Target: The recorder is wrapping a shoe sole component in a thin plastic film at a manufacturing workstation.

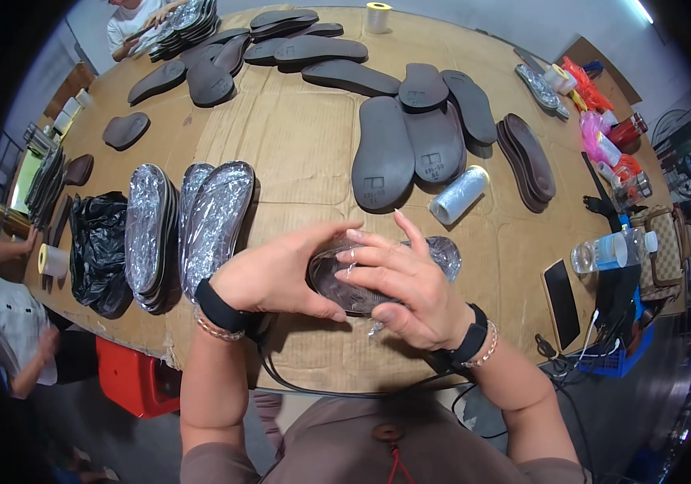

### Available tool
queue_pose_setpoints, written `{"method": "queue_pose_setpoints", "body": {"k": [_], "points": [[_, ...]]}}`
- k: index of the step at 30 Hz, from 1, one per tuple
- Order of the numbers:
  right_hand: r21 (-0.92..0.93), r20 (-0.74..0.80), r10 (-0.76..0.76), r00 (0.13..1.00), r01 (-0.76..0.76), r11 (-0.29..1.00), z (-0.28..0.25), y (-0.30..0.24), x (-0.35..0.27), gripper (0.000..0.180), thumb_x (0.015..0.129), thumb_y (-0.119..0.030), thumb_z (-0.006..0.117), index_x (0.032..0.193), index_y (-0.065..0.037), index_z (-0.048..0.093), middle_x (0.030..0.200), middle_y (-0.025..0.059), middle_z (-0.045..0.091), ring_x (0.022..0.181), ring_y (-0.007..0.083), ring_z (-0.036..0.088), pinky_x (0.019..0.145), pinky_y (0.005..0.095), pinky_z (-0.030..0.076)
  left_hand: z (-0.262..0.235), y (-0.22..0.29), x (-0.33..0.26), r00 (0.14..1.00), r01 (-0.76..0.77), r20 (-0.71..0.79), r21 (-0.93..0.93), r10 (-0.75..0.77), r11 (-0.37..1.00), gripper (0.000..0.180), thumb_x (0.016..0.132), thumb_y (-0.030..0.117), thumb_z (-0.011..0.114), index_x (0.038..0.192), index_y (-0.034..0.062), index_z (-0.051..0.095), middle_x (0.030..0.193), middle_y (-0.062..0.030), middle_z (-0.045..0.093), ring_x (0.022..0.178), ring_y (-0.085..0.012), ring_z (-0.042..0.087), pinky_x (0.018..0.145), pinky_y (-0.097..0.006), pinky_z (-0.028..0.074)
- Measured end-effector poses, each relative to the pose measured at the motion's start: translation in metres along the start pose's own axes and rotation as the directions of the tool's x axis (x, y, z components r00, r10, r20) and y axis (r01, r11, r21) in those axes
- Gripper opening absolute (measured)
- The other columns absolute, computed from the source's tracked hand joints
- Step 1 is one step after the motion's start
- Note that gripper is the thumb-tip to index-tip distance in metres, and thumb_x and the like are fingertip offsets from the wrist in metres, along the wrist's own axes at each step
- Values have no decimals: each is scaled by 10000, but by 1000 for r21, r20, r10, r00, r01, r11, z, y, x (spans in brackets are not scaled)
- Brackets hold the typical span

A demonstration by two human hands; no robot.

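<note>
A dark shoe sole (331,282) glossy with clear plastic film is in front of me, above the cardboard-covered table. My left hand (277,270) curves round its left end, thumb on the near side and fingers at the far edge. Over the sole's top, my right hand (402,282) has its fingers spread and touching the film, with the thumb apart. A shiny wrapped end (445,256) shows beyond my right hand; a loose bit of film (375,329) sticks out below the thumb. The middle of the sole is partly hidden by my fingers.
Wrapped soles (215,214) stand in stacks at left beside a black plastic bag (99,250). Bare soles (382,149) lie ahead, near a film roll (458,195). A phone (560,302) and bottle (604,252) are right. A co-worker (131,24) handles soles at far left.
</note>
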State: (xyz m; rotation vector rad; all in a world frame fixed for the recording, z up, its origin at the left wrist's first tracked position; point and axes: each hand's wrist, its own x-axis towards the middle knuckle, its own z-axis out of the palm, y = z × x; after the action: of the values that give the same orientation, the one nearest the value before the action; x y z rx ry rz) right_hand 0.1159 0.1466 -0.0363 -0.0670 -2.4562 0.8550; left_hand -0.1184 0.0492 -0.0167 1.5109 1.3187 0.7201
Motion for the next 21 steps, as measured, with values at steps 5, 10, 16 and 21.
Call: {"method": "queue_pose_setpoints", "body": {"k": [5,10,16,21], "points": [[224,0,75,997,-74,972,-10,0,2,404,1073,-361,514,1250,-45,693,1254,135,708,1350,361,588,1246,634,186,-1,12,4,938,-321,-86,162,337,933,919,744,154,897,1560,65,483,1528,-153,546,1397,-251,530,1170,-437,418],[201,-52,-16,999,26,979,-17,-3,6,393,1080,-330,501,1220,-11,683,1186,178,715,1206,380,650,1173,532,367,7,13,9,934,-307,-115,232,339,923,715,758,125,850,1438,99,632,1490,-146,563,1395,-319,526,1171,-453,417],[26,-287,-51,957,61,998,-25,-14,4,255,984,-200,687,1143,-1,680,1112,179,716,977,367,702,823,418,555,4,28,11,912,-279,-156,443,380,852,514,758,121,836,1255,123,705,1469,-163,568,1384,-377,524,1160,-469,422],[-37,-166,110,980,-118,992,-37,-23,1,293,854,-222,825,975,0,677,926,155,693,842,345,695,734,407,561,-1,41,19,915,-287,-104,511,390,810,232,759,123,820,972,98,731,1448,-142,582,1389,-370,520,1150,-465,422]]}}
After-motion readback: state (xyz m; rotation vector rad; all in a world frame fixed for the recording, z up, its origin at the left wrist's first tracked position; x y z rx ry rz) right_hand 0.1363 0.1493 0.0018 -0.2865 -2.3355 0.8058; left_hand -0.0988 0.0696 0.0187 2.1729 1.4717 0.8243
